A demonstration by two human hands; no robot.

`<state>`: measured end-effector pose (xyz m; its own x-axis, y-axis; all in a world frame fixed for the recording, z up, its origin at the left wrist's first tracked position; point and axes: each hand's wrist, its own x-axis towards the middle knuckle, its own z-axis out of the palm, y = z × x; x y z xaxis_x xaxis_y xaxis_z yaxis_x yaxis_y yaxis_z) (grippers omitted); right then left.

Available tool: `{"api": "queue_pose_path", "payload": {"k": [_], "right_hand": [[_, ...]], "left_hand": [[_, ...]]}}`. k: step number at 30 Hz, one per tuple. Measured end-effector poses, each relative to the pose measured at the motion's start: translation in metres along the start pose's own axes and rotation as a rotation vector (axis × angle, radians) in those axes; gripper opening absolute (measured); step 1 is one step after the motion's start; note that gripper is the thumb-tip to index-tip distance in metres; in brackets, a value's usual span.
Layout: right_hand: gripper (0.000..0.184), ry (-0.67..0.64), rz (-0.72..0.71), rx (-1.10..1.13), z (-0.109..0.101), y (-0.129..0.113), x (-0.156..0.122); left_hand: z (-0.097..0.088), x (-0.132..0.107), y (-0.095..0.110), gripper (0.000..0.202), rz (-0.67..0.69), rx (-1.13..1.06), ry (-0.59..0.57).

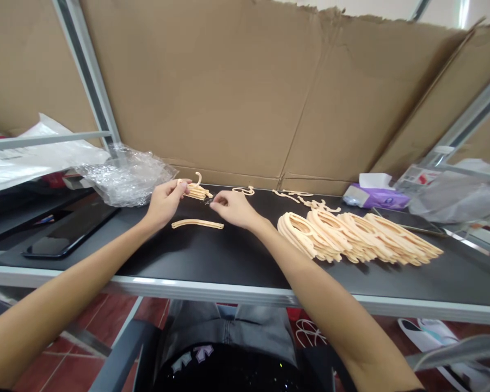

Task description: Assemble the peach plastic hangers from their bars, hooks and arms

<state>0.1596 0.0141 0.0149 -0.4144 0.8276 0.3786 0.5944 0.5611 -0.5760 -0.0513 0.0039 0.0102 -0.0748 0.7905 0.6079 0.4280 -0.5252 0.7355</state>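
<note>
My left hand (165,202) is closed, thumb and fingers pinching the end of a pale curved wooden piece beside a small stack of pale wooden strips (200,192). A hook-shaped pale piece (198,178) stands up just past its fingertips. To the right, my right hand (233,208) has its fingers pinched together over a little heap of small dark metal bits (208,200); whatever lies between the fingertips is too small to make out. One slightly curved wooden strip (197,224) lies on the black table (228,261) in front of both hands.
Overlapping stacks of pale wooden frames (351,237) lie at right, with loose curved pieces (318,205) behind. A purple tissue pack (378,196) stands at back right. Clear plastic wrap (126,174) and a dark phone (71,228) are at left. Cardboard (212,92) walls the back.
</note>
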Motion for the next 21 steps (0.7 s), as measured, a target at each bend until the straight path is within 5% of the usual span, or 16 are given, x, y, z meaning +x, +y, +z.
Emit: {"api": "queue_pose_path", "payload": {"k": [7, 15, 21], "right_hand": [[0.028, -0.217, -0.288, -0.194, 0.023, -0.016, -0.008], [0.024, -0.178, -0.144, -0.474, -0.001, -0.014, -0.009], [0.025, -0.227, -0.263, -0.385, 0.005, -0.014, -0.01]], "left_hand": [[0.004, -0.006, -0.002, 0.035, 0.032, 0.058, -0.062], [0.006, -0.007, -0.004, 0.037, 0.021, 0.059, -0.262], [0.009, -0.008, -0.006, 0.051, -0.03, -0.087, -0.275]]}}
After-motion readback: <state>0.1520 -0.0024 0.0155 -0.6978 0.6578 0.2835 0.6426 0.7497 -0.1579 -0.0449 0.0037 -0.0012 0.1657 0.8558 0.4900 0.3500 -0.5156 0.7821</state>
